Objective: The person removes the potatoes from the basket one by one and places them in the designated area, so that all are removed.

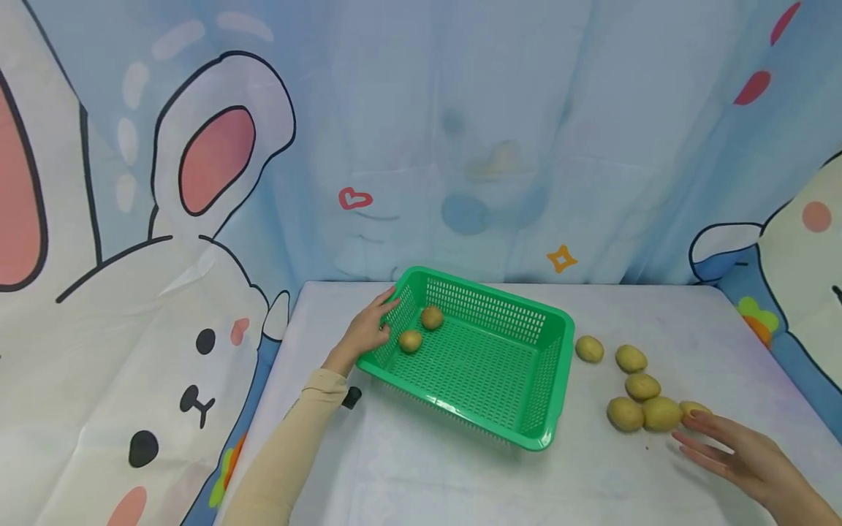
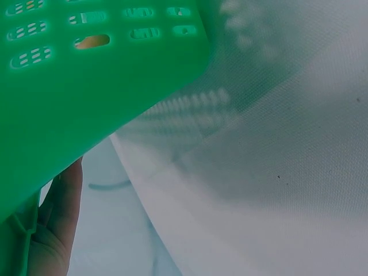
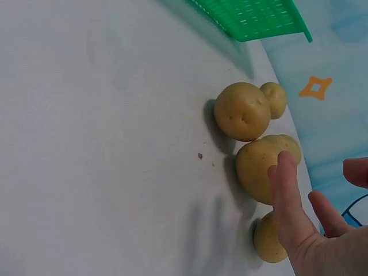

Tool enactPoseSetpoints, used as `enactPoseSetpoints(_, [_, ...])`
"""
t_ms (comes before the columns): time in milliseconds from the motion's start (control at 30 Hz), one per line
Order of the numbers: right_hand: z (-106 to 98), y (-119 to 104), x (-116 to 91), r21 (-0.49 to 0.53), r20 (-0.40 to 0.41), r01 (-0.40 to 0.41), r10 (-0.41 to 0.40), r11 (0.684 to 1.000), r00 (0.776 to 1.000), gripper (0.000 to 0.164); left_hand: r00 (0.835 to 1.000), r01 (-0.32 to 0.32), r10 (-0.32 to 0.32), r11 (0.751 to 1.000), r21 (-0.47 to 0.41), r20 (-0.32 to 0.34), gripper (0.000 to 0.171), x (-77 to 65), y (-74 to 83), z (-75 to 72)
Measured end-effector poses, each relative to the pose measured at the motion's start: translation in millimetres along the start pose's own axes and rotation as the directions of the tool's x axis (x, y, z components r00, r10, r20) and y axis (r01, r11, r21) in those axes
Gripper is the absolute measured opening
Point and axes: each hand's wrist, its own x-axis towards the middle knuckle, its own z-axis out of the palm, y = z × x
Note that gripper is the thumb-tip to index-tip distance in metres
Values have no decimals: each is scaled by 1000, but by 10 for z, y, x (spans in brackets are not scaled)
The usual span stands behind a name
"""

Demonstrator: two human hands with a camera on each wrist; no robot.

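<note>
A green perforated plastic basket [image 1: 480,358] stands on the table, with two potatoes [image 1: 411,341] inside near its left end. My left hand [image 1: 367,329] grips the basket's left rim; the left wrist view shows that hand [image 2: 54,230] partly hidden behind the green wall. Several loose potatoes [image 1: 625,414] lie grouped to the right of the basket. My right hand [image 1: 743,453] hovers at the near right side of the group, fingers spread and holding nothing. In the right wrist view its fingers [image 3: 287,192] overlap a large potato [image 3: 253,172].
A white cloth covers the table [image 1: 427,482]. A small black object [image 1: 351,397] lies near the left forearm, beside the basket. Behind the table hangs a blue printed curtain [image 1: 460,146] with a large cartoon rabbit on the left.
</note>
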Motion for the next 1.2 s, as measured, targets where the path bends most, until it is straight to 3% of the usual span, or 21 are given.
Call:
enactPoseSetpoints(300, [138, -99, 11, -26, 35, -6, 7, 1000, 999, 21, 1000, -8, 8, 1000, 13, -2, 62, 6, -5, 3])
enactPoseSetpoints(433, [239, -158, 35, -21, 50, -15, 16, 1000, 999, 66, 1000, -12, 12, 1000, 9, 0, 62, 1, -4, 1])
enactPoseSetpoints(467, [267, -174, 36, -18, 56, -19, 20, 1000, 998, 68, 1000, -11, 11, 1000, 7, 0, 62, 0, -2, -2])
enactPoseSetpoints(533, [335, -206, 34, -17, 71, -17, 18, 1000, 997, 63, 1000, -11, 11, 1000, 9, -1, 63, 2, -3, -1])
enactPoseSetpoints(600, [411, -243, 28, -18, 90, -12, 14, 1000, 996, 40, 1000, -8, 8, 1000, 8, -1, 63, 4, 1, -4])
enactPoseSetpoints(667, [500, -277, 15, -27, 115, -2, 5, 1000, 993, 32, 1000, -8, 8, 1000, 6, -1, 63, 8, -1, -4])
enactPoseSetpoints(767, [632, -324, 17, -53, 134, 22, -15, 998, 991, 39, 1000, -7, 7, 1000, 3, 2, 62, 10, 3, -3])
enactPoseSetpoints(833, [721, -349, 20, -74, 133, 43, -33, 996, 991, 54, 1000, -7, 7, 1000, 3, 5, 62, 13, 6, -3])
enactPoseSetpoints(967, [891, -397, 40, -79, 130, 62, -51, 995, 990, 40, 1000, 1, -1, 1000, 4, 6, 62, 8, 9, -7])
enactPoseSetpoints(1133, [1085, -443, 67, -66, 209, 80, -64, 995, 976, 13, 1000, 1, -1, 1000, 5, 6, 63, 2, 10, -14])
enactPoseSetpoints(1200, [1170, -454, 85, -82, 242, 105, -83, 991, 967, 12, 1000, -1, 1, 1000, 5, 8, 62, 1, 13, -16])
